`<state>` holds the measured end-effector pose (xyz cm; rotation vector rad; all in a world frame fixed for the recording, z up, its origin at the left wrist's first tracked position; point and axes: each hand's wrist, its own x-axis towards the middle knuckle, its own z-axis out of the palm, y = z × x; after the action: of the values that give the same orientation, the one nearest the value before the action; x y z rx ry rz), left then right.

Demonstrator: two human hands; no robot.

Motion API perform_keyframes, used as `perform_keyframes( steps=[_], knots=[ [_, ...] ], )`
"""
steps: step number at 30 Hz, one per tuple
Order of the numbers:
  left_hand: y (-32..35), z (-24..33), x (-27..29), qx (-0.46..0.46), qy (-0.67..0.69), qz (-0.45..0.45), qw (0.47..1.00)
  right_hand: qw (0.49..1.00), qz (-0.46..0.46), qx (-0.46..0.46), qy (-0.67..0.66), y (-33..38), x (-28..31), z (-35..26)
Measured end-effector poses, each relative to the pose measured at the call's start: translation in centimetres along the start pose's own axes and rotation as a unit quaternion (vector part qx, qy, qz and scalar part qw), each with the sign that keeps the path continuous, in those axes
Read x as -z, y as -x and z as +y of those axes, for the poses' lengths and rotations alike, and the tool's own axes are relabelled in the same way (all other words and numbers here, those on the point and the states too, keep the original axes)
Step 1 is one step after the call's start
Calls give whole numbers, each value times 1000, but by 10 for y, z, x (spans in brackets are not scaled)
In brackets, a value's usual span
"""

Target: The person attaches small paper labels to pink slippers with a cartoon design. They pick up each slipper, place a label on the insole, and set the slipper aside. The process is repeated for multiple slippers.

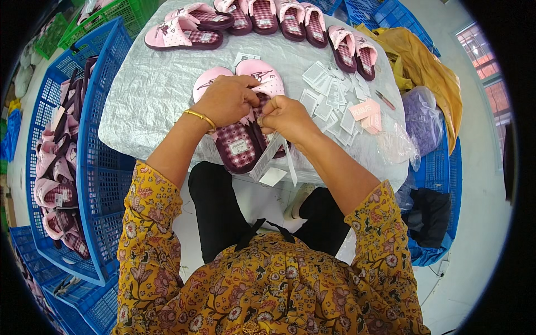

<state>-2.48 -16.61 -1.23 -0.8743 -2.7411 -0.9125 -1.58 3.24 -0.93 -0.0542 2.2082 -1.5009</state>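
A pair of pink slippers with dark red checked insoles lies at the table's near edge, toes pointing away from me. My left hand [228, 100] is over the left slipper [230, 137], its curled fingers pinching at the opening of the uppers. Beside it, my right hand [289, 118] pinches close to the opening of the right slipper [269, 81]. Paper tags [269, 157] and a thin white strip hang below the right hand, over the table edge. The fingers hide what exactly is pinched between them.
More pink slippers [262, 17] line the far side of the silver-covered table [134, 106]. Loose white tags [329, 92], pink cards [365, 113] and small snips [385, 100] lie to the right. Blue crates [100, 167] with slippers stand left; a plastic bag [422, 120] is at right.
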Motion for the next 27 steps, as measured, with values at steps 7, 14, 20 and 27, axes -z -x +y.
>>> perform_keyframes(
  steps=[7, 14, 20, 27],
  knots=[
    [0, 1, 0, 6, -10, -1, 1000, 1000, 19, -2, 16, -2, -4, -1],
    [-2, 1, 0, -7, -20, -1, 1000, 997, 57, -12, 46, -7, -9, 6],
    [-7, -2, -4, 10, -54, -35, 998, 994, 72, -28, 77, -10, -11, 5],
    [-15, 5, 2, 9, -104, -72, 992, 998, 47, -18, 29, -10, -3, 7]
  ],
)
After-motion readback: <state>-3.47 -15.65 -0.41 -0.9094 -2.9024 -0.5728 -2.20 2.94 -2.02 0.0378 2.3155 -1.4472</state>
